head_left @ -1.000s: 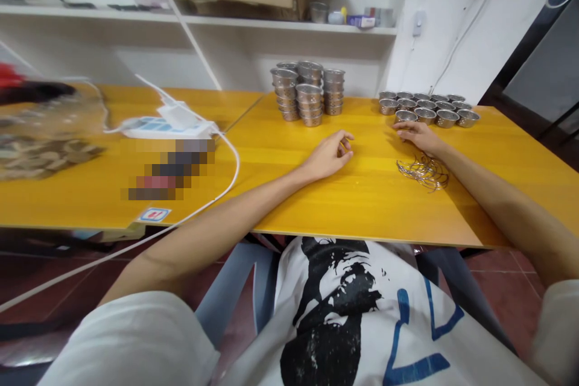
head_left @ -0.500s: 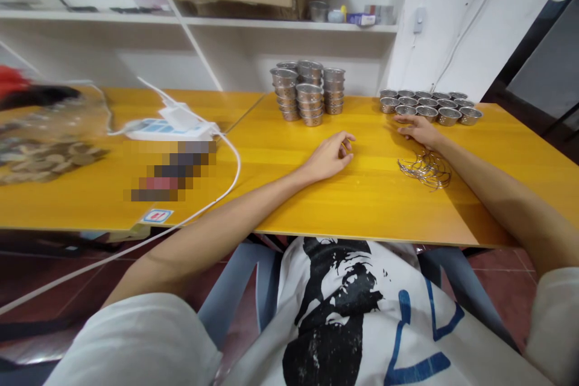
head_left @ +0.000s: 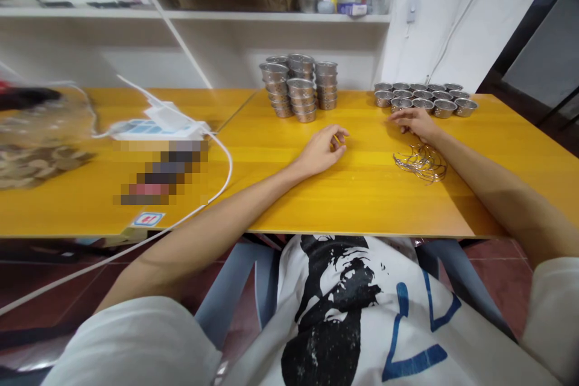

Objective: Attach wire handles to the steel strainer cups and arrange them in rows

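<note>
Hands rest on the tabletop [head_left: 362, 205].
Right hand [head_left: 414, 122] lies released beside metal cups [head_left: 423, 99] and wire rings [head_left: 420, 163]; left hand [head_left: 322, 149] fingers curl, grasp unclear.

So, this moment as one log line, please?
left hand: curled on table | right hand: by unstacked metal cups | wire rings: beside right forearm

Bare tabletop [head_left: 362, 199] left of and nearer than the wire rings [head_left: 420, 163]; just beyond them, row of metal cups [head_left: 425, 99]; beyond and left, stacked cups [head_left: 301, 87]; far left, white cable [head_left: 225, 176].
</note>
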The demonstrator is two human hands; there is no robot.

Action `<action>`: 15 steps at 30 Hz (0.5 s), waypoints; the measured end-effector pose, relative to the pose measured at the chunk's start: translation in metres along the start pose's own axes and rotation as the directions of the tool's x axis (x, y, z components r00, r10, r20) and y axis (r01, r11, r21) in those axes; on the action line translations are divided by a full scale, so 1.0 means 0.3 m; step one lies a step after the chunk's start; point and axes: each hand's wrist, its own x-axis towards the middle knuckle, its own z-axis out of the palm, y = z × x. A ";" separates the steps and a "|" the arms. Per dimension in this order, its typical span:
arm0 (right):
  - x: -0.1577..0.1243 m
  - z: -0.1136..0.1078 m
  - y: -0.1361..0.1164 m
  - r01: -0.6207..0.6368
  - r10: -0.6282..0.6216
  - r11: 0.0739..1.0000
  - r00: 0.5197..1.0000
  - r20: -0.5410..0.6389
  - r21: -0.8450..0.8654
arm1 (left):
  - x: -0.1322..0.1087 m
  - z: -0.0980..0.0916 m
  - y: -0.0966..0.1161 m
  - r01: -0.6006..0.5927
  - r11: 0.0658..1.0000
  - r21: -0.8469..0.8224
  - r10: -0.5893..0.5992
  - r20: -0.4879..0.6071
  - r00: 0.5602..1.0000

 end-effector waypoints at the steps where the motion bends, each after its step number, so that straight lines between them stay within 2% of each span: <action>1: -0.007 -0.004 -0.006 -0.005 0.006 0.999 1.000 -0.015 0.049 | 0.004 -0.007 -0.004 -0.006 1.000 0.017 0.007 -0.024 1.000; 3: -0.022 -0.011 -0.022 -0.006 0.013 0.989 0.999 -0.043 0.146 | 0.021 -0.032 -0.018 -0.007 0.998 0.060 0.012 -0.096 0.995; 5: -0.033 -0.014 -0.045 0.001 0.013 0.979 0.998 -0.067 0.205 | 0.053 -0.084 -0.043 0.012 0.995 0.099 0.008 -0.204 0.979; 9: -0.038 -0.013 -0.096 0.045 -0.018 0.968 0.994 -0.111 0.248 | 0.153 -0.275 -0.112 0.091 0.977 0.190 0.000 -0.430 0.903; 12: -0.048 -0.017 -0.117 0.066 -0.047 0.971 0.995 -0.088 0.231 | 0.226 -0.431 -0.172 0.197 0.948 0.250 -0.060 -0.469 0.881; 15: -0.086 -0.032 -0.119 0.073 -0.071 0.995 0.997 -0.033 0.069 | 0.276 -0.516 -0.227 0.312 0.894 0.322 -0.160 -0.421 0.893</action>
